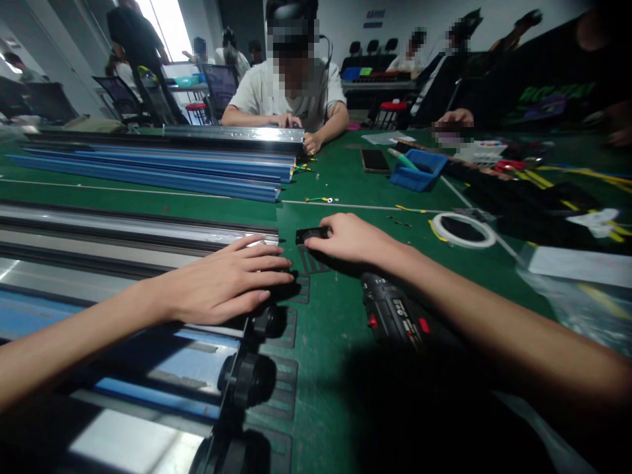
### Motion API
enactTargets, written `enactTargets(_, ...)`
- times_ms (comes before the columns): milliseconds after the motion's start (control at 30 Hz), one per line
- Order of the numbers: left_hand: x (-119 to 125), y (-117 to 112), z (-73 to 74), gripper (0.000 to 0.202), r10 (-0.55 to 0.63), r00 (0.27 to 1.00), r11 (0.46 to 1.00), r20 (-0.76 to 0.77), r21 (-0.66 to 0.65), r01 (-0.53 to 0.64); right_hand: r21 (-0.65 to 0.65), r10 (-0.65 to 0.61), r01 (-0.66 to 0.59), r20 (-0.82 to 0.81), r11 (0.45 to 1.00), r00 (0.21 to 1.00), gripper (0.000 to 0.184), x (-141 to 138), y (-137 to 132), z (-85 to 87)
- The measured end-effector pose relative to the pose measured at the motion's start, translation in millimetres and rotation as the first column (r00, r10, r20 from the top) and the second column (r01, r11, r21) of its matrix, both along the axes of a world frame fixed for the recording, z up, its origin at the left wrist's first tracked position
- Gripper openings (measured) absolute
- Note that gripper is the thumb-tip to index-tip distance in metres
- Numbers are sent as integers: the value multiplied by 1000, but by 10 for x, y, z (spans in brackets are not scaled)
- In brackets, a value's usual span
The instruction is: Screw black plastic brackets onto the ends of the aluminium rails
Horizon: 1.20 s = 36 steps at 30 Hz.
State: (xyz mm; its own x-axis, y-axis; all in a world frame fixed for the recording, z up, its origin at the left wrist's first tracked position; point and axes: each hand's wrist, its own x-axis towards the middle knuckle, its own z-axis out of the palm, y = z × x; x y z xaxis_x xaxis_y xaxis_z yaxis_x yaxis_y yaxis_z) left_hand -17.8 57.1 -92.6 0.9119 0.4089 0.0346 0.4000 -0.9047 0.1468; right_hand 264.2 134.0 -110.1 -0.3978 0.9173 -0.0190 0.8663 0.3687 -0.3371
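Observation:
My left hand (227, 280) lies flat with fingers stretched out on the end of a long silver and black metal rail (123, 230) on the green table. My right hand (348, 238) pinches a small black plastic end piece (311, 235) just off the rail's end, fingers closed on it. Several flat black plastic pieces (313, 263) lie on the table under and beside both hands. A black bar with round black rollers (247, 375) runs across the near rail ends. A black cordless screwdriver (399, 319) lies under my right forearm.
Blue metal rails (148, 172) are stacked further back. Across the table a person in a white shirt (289, 92) works with both hands. A phone (375, 160), a blue tray (417, 171), a white tape ring (463, 230), yellow wires and a plastic bag (577, 289) lie to the right.

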Motion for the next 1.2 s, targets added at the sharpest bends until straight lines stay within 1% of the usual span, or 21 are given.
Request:
enactTargets(267,19,8,2,48,-7,999,999,36,-40,8,-37,-9,8,-15,999,1000,41,-9,-17,21)
enactTargets(500,45,-1,2,44,22,1000,1000,4,5,-22,-49,-5,5,-15,999,1000,40,2,-31,31)
enactTargets(900,105,-1,-37,40,-9,1000,995,28,103,6,-44,-4,4,-11,999,1000,37,1,-39,33)
enactTargets(1200,149,-4,-50,36,-24,999,988,27,153,20,-36,-1,0,-14,999,1000,36,-1,-25,15)
